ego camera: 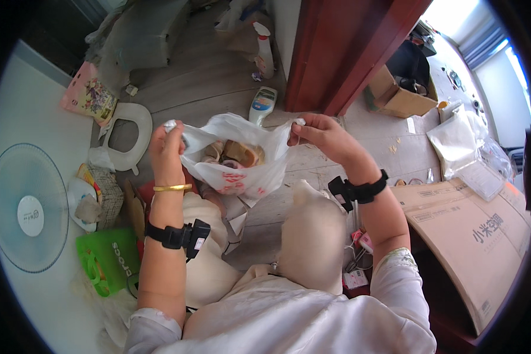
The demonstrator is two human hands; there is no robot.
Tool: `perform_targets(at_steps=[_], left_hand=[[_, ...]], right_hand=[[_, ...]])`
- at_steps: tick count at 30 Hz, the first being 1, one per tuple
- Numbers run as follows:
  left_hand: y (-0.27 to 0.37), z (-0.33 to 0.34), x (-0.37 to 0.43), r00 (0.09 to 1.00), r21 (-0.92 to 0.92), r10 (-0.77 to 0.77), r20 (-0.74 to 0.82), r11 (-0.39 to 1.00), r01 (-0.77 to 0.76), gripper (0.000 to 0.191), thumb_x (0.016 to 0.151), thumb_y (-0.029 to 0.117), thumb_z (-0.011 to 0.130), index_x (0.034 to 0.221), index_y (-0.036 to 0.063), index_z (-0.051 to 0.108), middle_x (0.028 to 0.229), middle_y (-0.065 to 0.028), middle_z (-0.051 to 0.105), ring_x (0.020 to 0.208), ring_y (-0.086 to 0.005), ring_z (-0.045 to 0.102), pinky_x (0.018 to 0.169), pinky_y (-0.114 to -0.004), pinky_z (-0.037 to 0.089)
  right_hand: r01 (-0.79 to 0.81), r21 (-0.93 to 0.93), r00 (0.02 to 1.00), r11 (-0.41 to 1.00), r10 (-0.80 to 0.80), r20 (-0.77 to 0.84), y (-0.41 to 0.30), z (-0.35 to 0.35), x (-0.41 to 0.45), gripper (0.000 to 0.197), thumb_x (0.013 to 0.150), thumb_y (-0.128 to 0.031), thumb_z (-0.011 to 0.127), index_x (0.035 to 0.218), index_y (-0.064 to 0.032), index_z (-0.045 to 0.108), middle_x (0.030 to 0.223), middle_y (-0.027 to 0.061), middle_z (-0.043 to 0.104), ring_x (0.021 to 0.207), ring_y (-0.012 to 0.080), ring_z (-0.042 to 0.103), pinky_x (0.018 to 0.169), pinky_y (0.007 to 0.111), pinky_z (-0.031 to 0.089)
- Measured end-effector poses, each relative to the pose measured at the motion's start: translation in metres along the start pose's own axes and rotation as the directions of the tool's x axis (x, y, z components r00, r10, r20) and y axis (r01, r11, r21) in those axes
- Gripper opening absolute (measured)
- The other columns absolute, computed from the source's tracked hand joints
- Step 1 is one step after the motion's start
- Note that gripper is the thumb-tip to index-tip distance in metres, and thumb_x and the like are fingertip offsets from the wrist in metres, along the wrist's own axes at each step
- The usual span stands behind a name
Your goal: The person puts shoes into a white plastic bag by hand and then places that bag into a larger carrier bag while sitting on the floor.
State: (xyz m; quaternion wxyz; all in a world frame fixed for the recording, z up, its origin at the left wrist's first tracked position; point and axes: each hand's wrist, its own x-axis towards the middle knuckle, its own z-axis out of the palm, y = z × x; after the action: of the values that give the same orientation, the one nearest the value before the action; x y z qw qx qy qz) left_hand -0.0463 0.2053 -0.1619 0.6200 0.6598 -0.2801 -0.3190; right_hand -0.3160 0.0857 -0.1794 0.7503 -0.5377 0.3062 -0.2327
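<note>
Between my hands hangs a white plastic bag [259, 177] with red writing, its mouth spread wide. My left hand [166, 144] grips one bunched handle, and my right hand [321, 135] pinches the other at the far side. Inside the bag lie several brown, beige and pinkish items [239, 152]; what they are is hard to tell. Just beyond the bag, a white bottle with a blue label [263, 104] lies on the floor. A white cardboard piece [236, 223] shows below the bag, near my left knee.
On the left are a white toilet seat [144, 137], a pink printed package [90, 95], a green Crocs bag [108, 261] and a round fan grille [28, 239]. A spray bottle [264, 53] stands by the red door frame [332, 53]. To the right are an open carton [398, 99] and a large cardboard box [460, 221].
</note>
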Motion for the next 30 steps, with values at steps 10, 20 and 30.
perform_targets(at_steps=[10,20,30], left_hand=[[-0.013,0.011,-0.010,0.960,-0.121,0.253,0.116,0.963,-0.240,0.030,0.081,0.013,0.049,0.107,-0.0010,0.050,0.114,-0.0072,0.048,0.101,-0.0140,0.046,0.085,-0.028,0.037],[0.042,0.015,-0.047,0.698,-0.535,0.402,0.592,0.844,-0.032,0.081,0.078,0.003,0.052,0.140,0.0103,0.001,0.111,-0.0047,0.047,0.103,-0.0131,0.043,0.091,-0.028,0.035],[0.036,0.032,-0.081,0.613,-0.040,0.202,0.764,0.963,-0.267,0.103,0.062,0.014,0.076,0.140,0.0141,0.008,0.094,0.0000,0.046,0.073,-0.0108,0.041,0.076,-0.021,0.038]], right_hand=[[0.067,-0.597,0.981,0.800,-0.163,-0.108,-0.080,0.023,-0.017,0.020,0.084,-0.017,0.054,0.074,0.0010,0.053,0.059,0.0006,0.047,0.055,0.0090,0.042,0.051,0.026,0.035],[0.047,-0.600,0.991,0.798,-0.111,-0.070,-0.177,0.086,-0.083,0.019,0.087,-0.015,0.049,0.097,0.0009,0.054,0.072,0.0013,0.055,0.064,0.0079,0.053,0.060,0.020,0.040],[0.189,-0.915,0.968,0.356,-0.225,0.112,-0.124,0.112,-0.096,0.013,0.084,-0.010,0.050,0.088,0.0021,0.052,0.070,0.0110,0.054,0.066,0.0198,0.055,0.063,0.030,0.044]])
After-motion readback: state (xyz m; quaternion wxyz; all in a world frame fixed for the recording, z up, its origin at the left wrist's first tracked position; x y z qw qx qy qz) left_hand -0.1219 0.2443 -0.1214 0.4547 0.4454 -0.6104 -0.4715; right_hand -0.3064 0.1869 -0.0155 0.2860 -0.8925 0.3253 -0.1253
